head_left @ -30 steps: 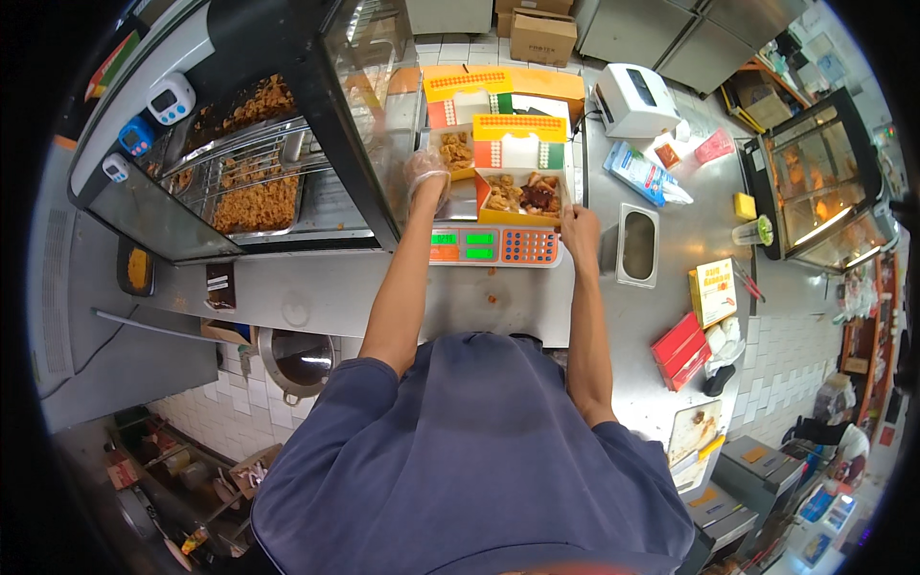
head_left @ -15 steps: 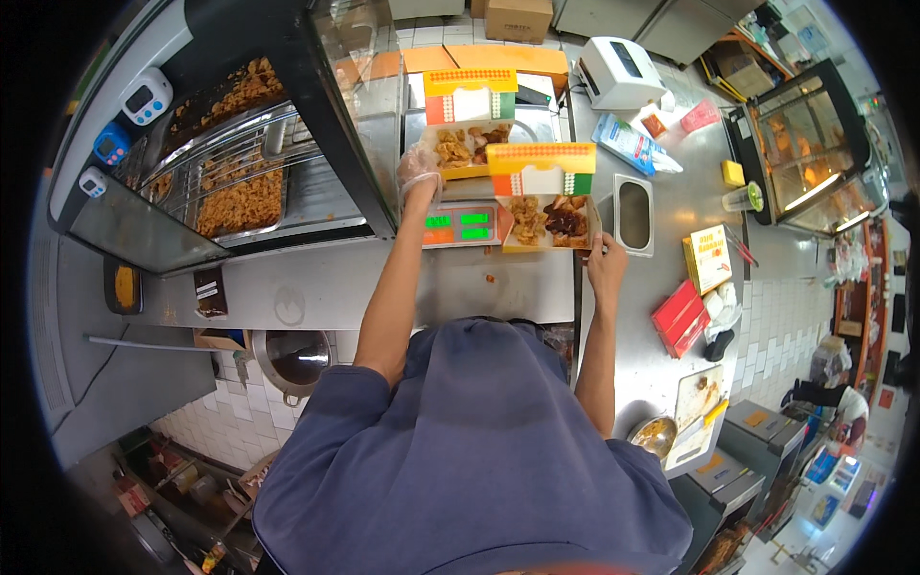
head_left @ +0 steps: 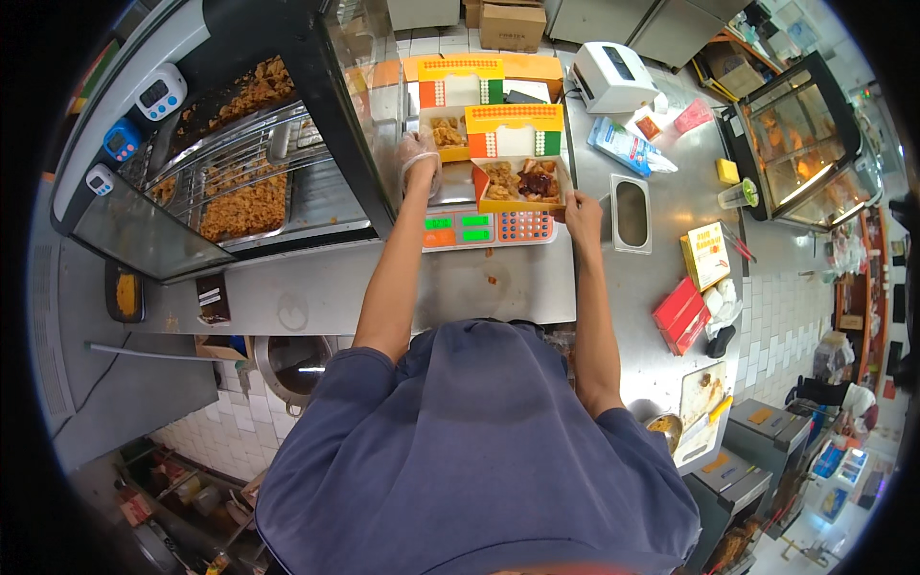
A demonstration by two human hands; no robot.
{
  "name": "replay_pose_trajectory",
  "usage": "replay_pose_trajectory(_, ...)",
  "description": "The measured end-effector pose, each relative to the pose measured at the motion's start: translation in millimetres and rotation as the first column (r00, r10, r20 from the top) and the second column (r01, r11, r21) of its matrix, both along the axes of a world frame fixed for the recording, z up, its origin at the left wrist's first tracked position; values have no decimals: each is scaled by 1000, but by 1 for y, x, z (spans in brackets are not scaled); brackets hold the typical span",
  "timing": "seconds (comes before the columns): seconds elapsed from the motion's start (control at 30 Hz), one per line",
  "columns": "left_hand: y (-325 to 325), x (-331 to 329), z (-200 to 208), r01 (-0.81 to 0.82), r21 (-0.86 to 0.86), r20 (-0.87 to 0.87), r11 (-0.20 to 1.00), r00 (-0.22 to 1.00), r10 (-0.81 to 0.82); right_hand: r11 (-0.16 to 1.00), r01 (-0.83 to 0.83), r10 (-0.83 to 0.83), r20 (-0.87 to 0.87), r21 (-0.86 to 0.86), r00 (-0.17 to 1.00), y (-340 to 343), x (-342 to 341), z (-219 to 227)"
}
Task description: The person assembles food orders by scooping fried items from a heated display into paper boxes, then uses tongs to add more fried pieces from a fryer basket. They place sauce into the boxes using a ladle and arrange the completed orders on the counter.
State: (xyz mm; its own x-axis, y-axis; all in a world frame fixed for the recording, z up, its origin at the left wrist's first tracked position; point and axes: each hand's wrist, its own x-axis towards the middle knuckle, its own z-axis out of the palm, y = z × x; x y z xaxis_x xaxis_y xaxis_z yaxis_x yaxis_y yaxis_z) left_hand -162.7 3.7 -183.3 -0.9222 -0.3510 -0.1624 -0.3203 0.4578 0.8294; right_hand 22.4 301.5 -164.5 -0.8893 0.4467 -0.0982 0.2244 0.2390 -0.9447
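Two open takeaway boxes, orange, green and white with raised lids, stand one behind the other at the weighing scale [head_left: 460, 233]. The front takeaway box [head_left: 517, 204] holds golden fried pieces and dark sauced pieces. My right hand [head_left: 583, 218] is closed on its near right corner. Behind it, partly hidden by the front lid, the rear takeaway box [head_left: 453, 154] shows golden pieces. In a clear plastic glove, my left hand [head_left: 419, 158] is closed at the left side of the rear box. The scale's green displays and keypad show below the front box.
A glass-sided warming cabinet [head_left: 240, 153] with trays of fried food stands close on the left. On the right counter are a metal tray [head_left: 632, 213], a white boxy machine [head_left: 613, 77], a blue-white packet [head_left: 618, 144], red cartons [head_left: 681, 316] and a cutting board [head_left: 702, 407] with a yellow-handled knife.
My right hand has moved the front box away from me and to the left, uncovering the scale's keypad. The rear box has shifted slightly left and away, with my left hand still at it.
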Motion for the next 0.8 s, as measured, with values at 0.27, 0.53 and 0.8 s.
replay_pose_trajectory(0.27, 4, 17, 10, 19, -49, -130, 999, 991, -25, 995, -43, 42, -13, -90, 999, 9, -31, -13)
replay_pose_trajectory(0.53, 1, 127, -14, 125, 135, -444, 983, 895, -53, 971, 183, -166, 116, -156, 979, 7, 42, -35)
replay_pose_trajectory(0.8, 28, 222, -1, 654, 259, -18, 711, 739, -673, 995, 38, -28, 111, -93, 993, 2, 61, -78)
